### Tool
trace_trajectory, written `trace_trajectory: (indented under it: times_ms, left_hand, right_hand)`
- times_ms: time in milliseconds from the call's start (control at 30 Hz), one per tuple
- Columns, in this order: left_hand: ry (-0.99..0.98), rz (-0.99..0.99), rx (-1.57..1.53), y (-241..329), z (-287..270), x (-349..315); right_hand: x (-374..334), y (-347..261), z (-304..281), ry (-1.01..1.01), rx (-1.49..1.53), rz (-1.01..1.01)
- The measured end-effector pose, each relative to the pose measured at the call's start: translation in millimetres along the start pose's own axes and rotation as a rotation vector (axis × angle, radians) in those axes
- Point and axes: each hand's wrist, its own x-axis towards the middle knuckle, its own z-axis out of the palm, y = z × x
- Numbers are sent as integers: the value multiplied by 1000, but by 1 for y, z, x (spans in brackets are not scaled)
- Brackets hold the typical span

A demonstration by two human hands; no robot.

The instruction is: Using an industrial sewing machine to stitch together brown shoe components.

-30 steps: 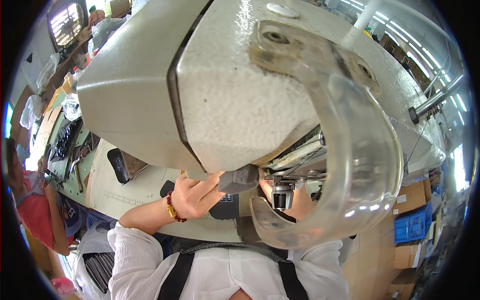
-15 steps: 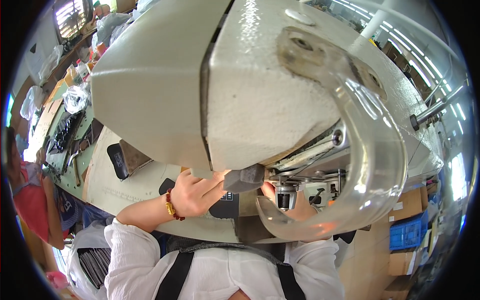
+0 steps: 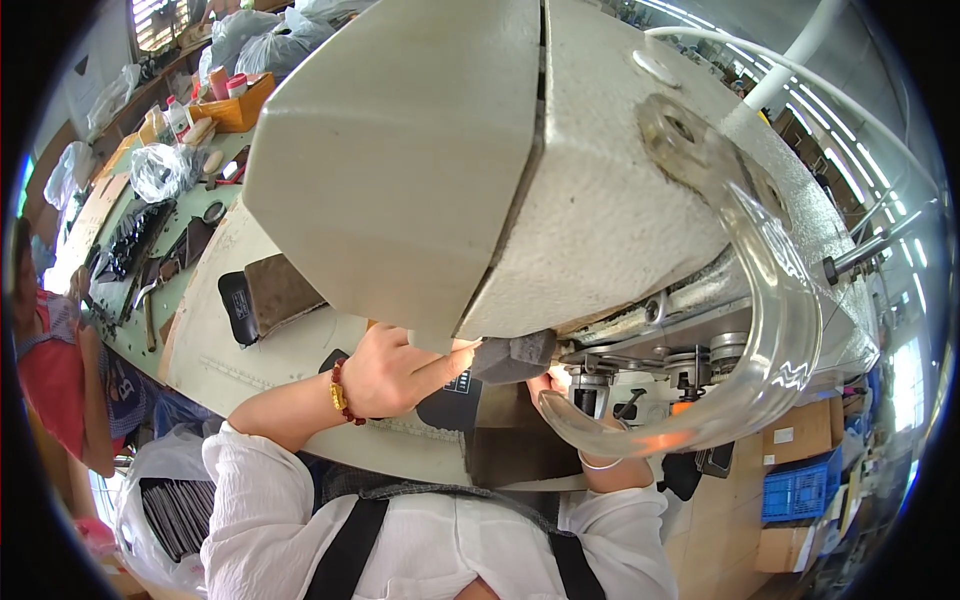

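Note:
A sewing machine's pale head (image 3: 400, 170) fills the upper middle. At its lower edge is a dark grey, soft, folded piece (image 3: 512, 357), close to the presser and needle area (image 3: 590, 385). My left hand (image 3: 385, 372), with a beaded bracelet at the wrist, holds the grey piece's left end between fingers and thumb; the machine head hides some fingertips. My right hand (image 3: 545, 385) is at the piece's lower right, mostly hidden behind the presser parts and a clear curved guard (image 3: 790, 330). Below lie a black panel (image 3: 447, 408) and a brown flat piece (image 3: 510, 455).
Left on the pale machine table (image 3: 215, 335) lies a brown and black piece (image 3: 275, 295). Beyond is a green bench (image 3: 135, 345) with tools, bottles and plastic bags. A person in red (image 3: 60, 400) sits far left. Blue crate (image 3: 800, 490) and cartons stand right.
The whole view has shifted, so the machine appears farther right and the left table shows more. My right wrist, with a thin bangle, now shows below the guard. My left hand stays on the grey piece.

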Motion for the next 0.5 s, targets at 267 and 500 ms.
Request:
trace_trajectory:
  times_ms: [267,500]
  left_hand:
    - [-101,4,60,2,-11,0]
    - [-1,33,21,-2,-8,7]
  right_hand:
    - [-1,0,2,33,-39,-16]
    - [-11,5,9,103,-96,-35]
